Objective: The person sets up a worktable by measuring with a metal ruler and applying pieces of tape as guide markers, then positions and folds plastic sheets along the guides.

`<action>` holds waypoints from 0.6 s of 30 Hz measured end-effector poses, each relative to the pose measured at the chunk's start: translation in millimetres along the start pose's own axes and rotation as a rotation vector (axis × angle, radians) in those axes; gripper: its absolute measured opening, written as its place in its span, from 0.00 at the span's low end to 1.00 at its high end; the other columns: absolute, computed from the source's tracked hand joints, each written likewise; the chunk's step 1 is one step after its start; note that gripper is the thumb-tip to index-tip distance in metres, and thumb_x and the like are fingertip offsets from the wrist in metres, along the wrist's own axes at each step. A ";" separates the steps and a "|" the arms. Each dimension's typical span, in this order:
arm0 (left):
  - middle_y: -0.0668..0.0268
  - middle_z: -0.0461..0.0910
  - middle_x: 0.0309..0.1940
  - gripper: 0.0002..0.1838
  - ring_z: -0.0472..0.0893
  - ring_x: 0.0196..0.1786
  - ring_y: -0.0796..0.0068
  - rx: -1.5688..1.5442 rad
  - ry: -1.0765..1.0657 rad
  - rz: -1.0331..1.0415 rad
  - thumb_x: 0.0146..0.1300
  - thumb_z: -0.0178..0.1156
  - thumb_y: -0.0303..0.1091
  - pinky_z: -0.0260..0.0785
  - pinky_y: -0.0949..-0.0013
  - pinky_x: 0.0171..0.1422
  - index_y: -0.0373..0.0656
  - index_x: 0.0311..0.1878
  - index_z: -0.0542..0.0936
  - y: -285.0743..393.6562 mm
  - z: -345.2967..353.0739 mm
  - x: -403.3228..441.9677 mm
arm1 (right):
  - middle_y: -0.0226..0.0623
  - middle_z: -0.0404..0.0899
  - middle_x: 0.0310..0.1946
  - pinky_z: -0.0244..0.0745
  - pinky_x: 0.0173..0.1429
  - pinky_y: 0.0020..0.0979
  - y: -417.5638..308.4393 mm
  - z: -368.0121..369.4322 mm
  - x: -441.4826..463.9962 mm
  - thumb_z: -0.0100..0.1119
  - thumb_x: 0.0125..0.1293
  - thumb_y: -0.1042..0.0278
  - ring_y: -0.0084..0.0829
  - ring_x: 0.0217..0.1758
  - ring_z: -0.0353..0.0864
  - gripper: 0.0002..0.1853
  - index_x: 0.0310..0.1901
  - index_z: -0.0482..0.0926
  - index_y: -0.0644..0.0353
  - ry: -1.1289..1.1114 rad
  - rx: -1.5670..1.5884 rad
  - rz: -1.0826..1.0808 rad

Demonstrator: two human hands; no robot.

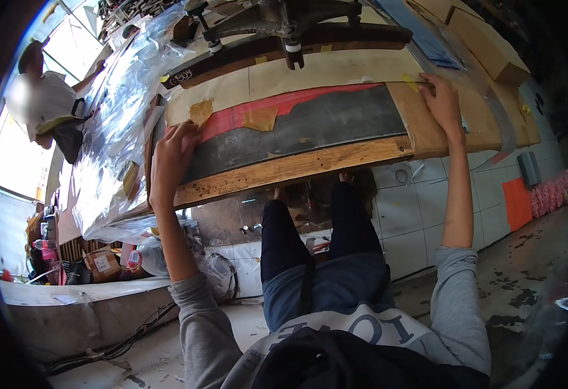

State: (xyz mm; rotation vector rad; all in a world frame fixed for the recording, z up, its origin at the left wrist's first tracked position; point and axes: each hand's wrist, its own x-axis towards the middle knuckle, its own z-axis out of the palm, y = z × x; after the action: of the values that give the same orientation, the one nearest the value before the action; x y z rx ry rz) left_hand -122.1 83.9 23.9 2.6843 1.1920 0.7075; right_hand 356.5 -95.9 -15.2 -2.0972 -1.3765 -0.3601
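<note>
A long table carries a dark grey board (303, 123) behind a wooden front strip (297, 168). Across the back of the board lie a red strip (310, 96) and a pale cream sheet (232, 91). At the sheet's left end, my left hand (172, 159) has its fingers pinched beside a tan tape piece (201, 112); what they hold is too small to make out. My right hand (442, 102) pinches at the sheet's right end, near a yellow piece (410, 82). Another tan piece (260, 118) lies on the red strip.
A black metal frame (290, 48) spans above the sheet. Clear plastic film (118, 123) covers the left side, where another person (47, 97) stands. Cardboard boxes (485, 48) sit at the back right. Below are an orange sheet (516, 204) and a pink bundle (556, 192).
</note>
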 end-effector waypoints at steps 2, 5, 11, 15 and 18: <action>0.57 0.82 0.47 0.10 0.81 0.48 0.53 -0.008 0.055 0.032 0.63 0.58 0.31 0.73 0.60 0.50 0.41 0.46 0.79 -3.6 1.2 -7.3 | 0.44 0.82 0.44 0.76 0.48 0.32 -2.1 1.3 0.3 0.62 0.61 0.68 0.36 0.42 0.83 0.17 0.52 0.79 0.60 -0.016 0.088 0.040; 0.56 0.82 0.43 0.08 0.81 0.45 0.52 -0.027 0.087 0.056 0.63 0.58 0.29 0.73 0.59 0.46 0.40 0.43 0.79 -9.3 0.8 -12.3 | 0.40 0.82 0.43 0.77 0.44 0.28 -15.2 -4.1 -0.7 0.64 0.60 0.68 0.27 0.38 0.82 0.19 0.53 0.80 0.58 -0.081 0.206 0.065; 0.52 0.82 0.34 0.05 0.82 0.37 0.50 -0.051 0.186 0.015 0.64 0.55 0.28 0.71 0.57 0.37 0.40 0.42 0.76 -13.9 6.4 -10.6 | 0.35 0.80 0.39 0.74 0.45 0.25 -19.7 -0.9 1.5 0.64 0.59 0.72 0.23 0.36 0.79 0.21 0.55 0.78 0.58 -0.099 0.262 0.088; 0.51 0.82 0.30 0.06 0.82 0.34 0.49 0.014 0.234 -0.038 0.67 0.53 0.28 0.71 0.56 0.34 0.42 0.44 0.75 -12.5 8.6 -6.0 | 0.33 0.79 0.37 0.73 0.46 0.25 -10.3 1.8 4.2 0.60 0.59 0.78 0.23 0.38 0.78 0.21 0.56 0.78 0.58 -0.107 0.291 0.095; 0.54 0.83 0.35 0.06 0.84 0.38 0.54 0.036 0.243 -0.097 0.68 0.50 0.28 0.74 0.60 0.38 0.41 0.45 0.76 -9.0 7.7 -4.0 | 0.33 0.79 0.37 0.73 0.48 0.25 -4.2 2.9 5.1 0.57 0.59 0.81 0.24 0.39 0.78 0.21 0.56 0.78 0.58 -0.108 0.321 0.102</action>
State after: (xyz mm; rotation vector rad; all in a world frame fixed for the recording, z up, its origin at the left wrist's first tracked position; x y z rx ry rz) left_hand -127.0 87.7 13.0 2.6043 1.3903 1.0293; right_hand 354.7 -89.1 -13.4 -1.9310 -1.2849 0.0171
